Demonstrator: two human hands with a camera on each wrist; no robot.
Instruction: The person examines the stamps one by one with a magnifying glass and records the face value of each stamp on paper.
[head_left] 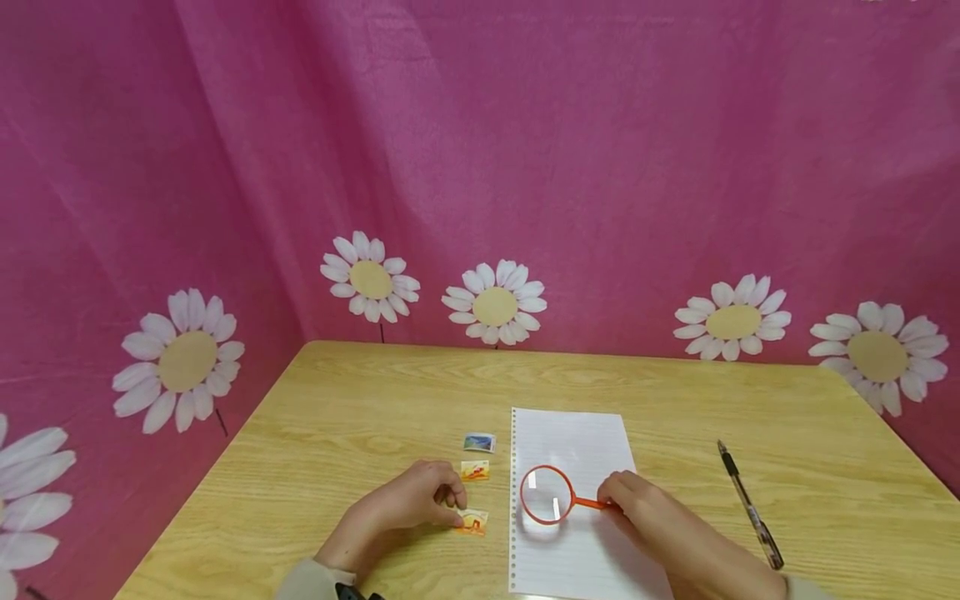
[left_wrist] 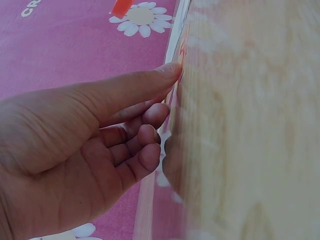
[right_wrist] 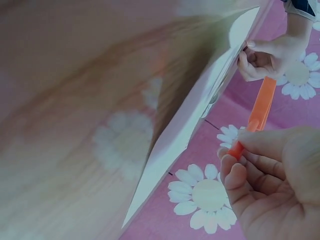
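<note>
While right hand [head_left: 647, 507] grips magnifier [head_left: 573, 498], handle [head_left: 588, 502] partly hidden | left hand [head_left: 420, 496] touches 1 stamp [head_left: 474, 523] | cannot tell if pinched

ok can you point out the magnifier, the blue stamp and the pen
Magnifier [head_left: 547, 495]: head view, middle of its lens
Blue stamp [head_left: 479, 442]: head view, middle of its printed face
Pen [head_left: 749, 505]: head view, midway along its barrel
</note>
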